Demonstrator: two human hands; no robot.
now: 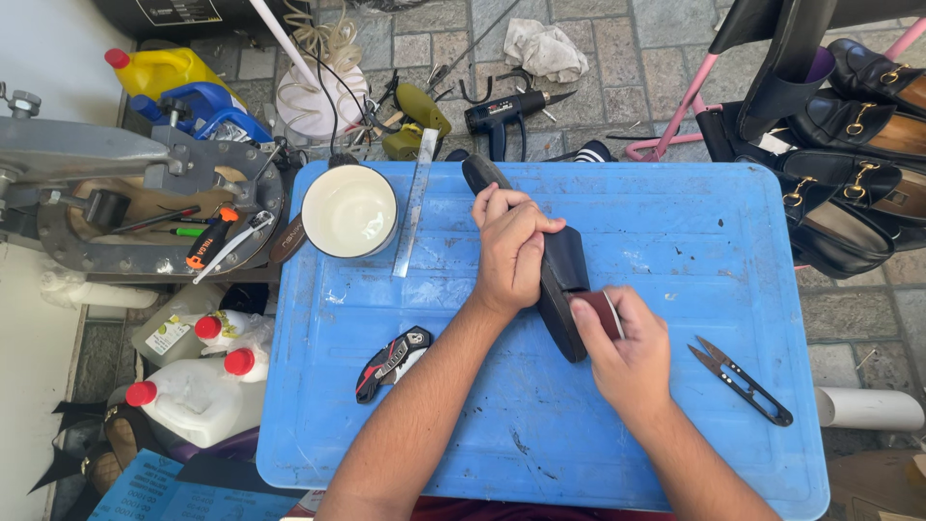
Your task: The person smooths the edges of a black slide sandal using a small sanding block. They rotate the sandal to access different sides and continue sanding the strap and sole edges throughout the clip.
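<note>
1. we saw the left hand (509, 253) pressed down over a dark shoe sole (564, 280), fingers curled tight around its upper side so that it held the piece firmly against the blue table (675, 241).
2. the sole lay near the middle of the table, running from far left to near right, with its far tip poking out beyond the knuckles.
3. the right hand (632, 352) was closed around a small reddish-brown block (600, 314) (we could not tell what it was made of), which touched the sole's near end.
4. right of that hand lay black thread snips (743, 381), apart from it.
5. left of the forearms lay a folded red and black knife (393, 362).
6. at the table's far left stood a round cream bowl (349, 210), with a metal ruler (415, 203) just beside it.
7. off the table, white jugs with red caps (198, 391) sat at near left, a heat gun (511, 114) lay on the paving beyond, and black loafers with gold buckles (858, 183) were stacked at far right.
</note>
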